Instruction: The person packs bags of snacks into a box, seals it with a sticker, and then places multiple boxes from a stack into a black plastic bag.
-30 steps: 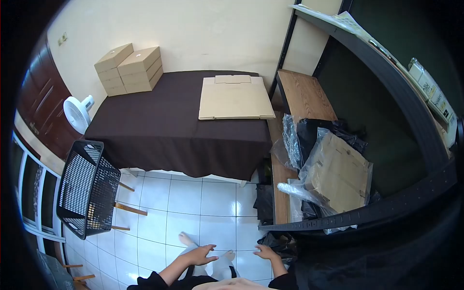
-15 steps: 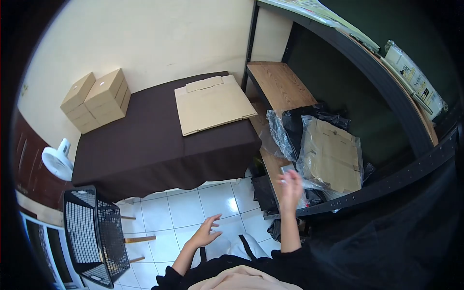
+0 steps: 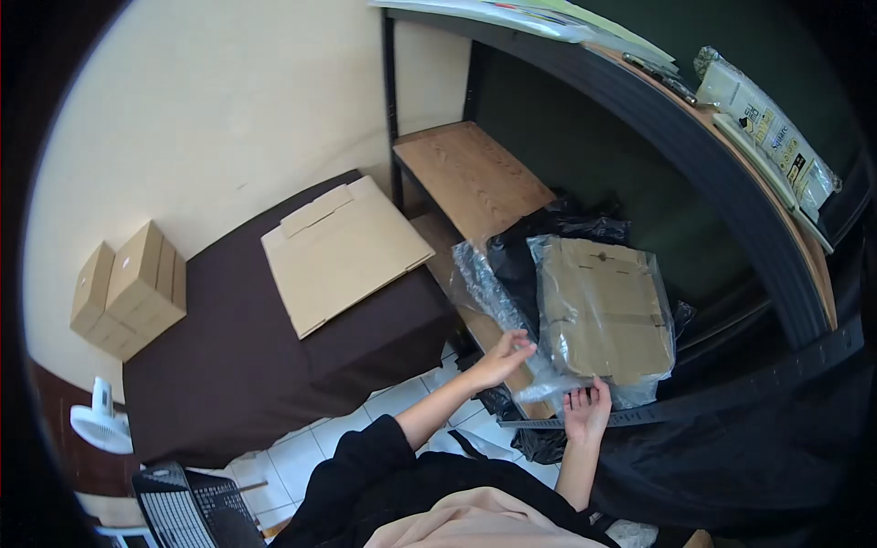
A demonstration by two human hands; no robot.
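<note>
- Location: we see one plastic-wrapped cardboard bundle [image 3: 605, 306] lying on the shelf rack [image 3: 475, 173], right of the table [image 3: 228, 365].
- Left hand [image 3: 501, 361]: grip partly open, fingers loosely bent beside crumpled film [image 3: 493, 292]; we cannot tell whether it pinches any.
- Right hand [image 3: 587, 413]: palm up, fingers curled at the bundle's near edge; we cannot tell whether its grip holds film.
- Handling, as we judge: fairly light, stiff inside, slippery outside; best held by both side edges, as loose film may slide or tear.
- Count: one bundle (its pieces uncountable), one flat carton [image 3: 347, 251], two box stacks [image 3: 137, 297], one fan [image 3: 100, 425].
</note>
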